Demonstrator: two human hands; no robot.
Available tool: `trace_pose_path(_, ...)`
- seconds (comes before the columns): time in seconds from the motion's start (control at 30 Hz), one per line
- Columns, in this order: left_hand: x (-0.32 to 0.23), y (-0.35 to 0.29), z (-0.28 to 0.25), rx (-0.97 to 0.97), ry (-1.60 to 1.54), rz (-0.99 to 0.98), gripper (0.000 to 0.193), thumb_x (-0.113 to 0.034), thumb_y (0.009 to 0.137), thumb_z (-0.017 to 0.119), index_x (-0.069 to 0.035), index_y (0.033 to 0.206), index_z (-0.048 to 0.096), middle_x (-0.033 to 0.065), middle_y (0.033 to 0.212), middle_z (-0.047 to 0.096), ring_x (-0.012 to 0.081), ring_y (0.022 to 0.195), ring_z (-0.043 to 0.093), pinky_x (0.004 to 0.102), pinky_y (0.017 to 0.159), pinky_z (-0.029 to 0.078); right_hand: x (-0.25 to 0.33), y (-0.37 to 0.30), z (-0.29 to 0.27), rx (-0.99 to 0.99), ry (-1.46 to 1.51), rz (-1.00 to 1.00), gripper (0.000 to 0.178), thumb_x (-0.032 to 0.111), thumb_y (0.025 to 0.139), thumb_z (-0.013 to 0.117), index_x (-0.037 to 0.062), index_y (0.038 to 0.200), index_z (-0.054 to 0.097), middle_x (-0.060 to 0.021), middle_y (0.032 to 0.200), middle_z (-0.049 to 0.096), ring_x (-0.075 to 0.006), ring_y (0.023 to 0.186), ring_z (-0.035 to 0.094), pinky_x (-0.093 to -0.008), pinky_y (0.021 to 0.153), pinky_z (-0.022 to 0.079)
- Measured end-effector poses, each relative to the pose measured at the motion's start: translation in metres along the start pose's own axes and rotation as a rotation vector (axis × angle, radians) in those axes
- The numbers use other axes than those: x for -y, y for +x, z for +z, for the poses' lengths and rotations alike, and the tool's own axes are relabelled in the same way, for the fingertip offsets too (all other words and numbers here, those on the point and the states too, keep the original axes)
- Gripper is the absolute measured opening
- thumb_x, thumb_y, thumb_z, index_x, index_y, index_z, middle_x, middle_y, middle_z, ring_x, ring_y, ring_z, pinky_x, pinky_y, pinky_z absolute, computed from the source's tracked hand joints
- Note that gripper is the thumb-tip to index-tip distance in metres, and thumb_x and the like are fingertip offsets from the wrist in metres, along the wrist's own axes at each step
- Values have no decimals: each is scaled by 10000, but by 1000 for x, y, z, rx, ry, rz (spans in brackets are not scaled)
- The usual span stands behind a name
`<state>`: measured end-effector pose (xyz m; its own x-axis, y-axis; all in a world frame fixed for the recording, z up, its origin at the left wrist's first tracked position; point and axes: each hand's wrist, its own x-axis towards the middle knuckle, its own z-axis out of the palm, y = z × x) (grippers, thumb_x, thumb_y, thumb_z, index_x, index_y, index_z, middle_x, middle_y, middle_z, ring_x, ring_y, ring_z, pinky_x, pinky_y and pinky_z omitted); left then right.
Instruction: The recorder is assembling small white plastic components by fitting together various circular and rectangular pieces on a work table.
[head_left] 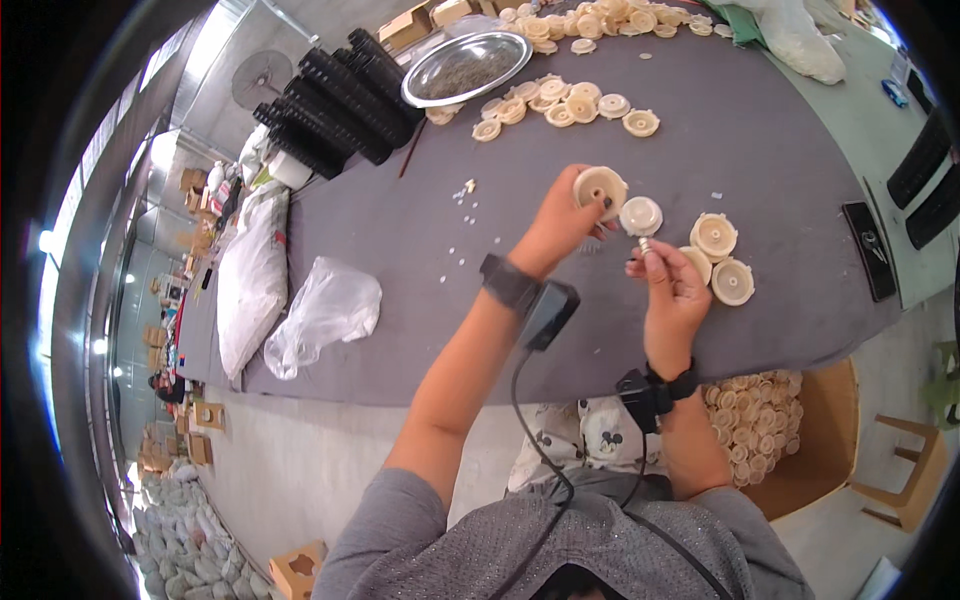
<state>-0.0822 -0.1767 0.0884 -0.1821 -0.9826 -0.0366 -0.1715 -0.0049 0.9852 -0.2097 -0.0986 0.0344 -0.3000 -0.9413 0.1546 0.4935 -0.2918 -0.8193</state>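
Left hand (pixel 563 222): held one cream cap (pixel 600 182), left of a white disc (pixel 641 215). Right hand (pixel 674 285): fingertips pinched one small pale fitting (pixel 644 243), disc's near side. Hazard: slight pinch risked dropping the fitting.

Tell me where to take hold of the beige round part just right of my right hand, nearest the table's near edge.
Take the beige round part by its outer rim, probably best from the right or near side. Its round face is turned up, so the rim offers edges to pinch, while neighbouring beige parts and your right hand crowd its far and left sides.
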Motion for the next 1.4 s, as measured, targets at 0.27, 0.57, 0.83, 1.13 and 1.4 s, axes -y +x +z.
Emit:
trace_pose_path(0.27, -25, -114, 13, 54, -99, 88, 359, 21, 791, 391, -32, 1142, 337, 78, 983, 493, 120, 820, 513, 242, 608, 459, 53, -37, 10, 347, -263, -29, 136, 34, 832, 579, -8, 955, 618, -36, 813, 623, -81, 680, 570, -206, 623, 463)
trace_pose_path(0.57, -35, -164, 25, -41, -98, 331, 335, 4, 792, 513, 7, 1115, 426, 72, 991, 534, 105, 856, 555, 249, 725, 478, 78, -69, 18, 364, -227, 10, 121, 30, 830, 583, -31, 933, 603, -53, 816, 624, -82, 699, 566, -206, 615, 454)
trace_pose_path(0.83, -25, -178, 27, -157, -221, 354, 322, 25, 805, 578, 30, 1120, 512, 60, 954, 599, 91, 814, 583, 214, 709, 487, 70, -81, 23, 291, -216, -58, 113, 16, 818, 600, -16, 926, 587, -49, 840, 620, -73, 717, 563, -202, 621, 460)
trace_pose_path(1.13, -19, -181, 28, -230, -323, 364, 341, 34, 818, 565, 55, 1148, 481, 76, 1016, 585, 98, 867, 577, 214, 738, 489, 59, -85, 29, 236, -200, -131, 111, 12, 816, 600, -14, 923, 586, -31, 837, 604, -73, 720, 565, -203, 619, 462)
trace_pose_path(1.4, -19, -181, 22, -252, -257, 359, 325, 32, 816, 568, 61, 1129, 486, 91, 1019, 585, 117, 898, 576, 232, 772, 488, 65, -78, 29, 338, -144, 3, 119, 18, 826, 585, -21, 937, 573, -54, 822, 614, -94, 701, 574, -210, 619, 460)
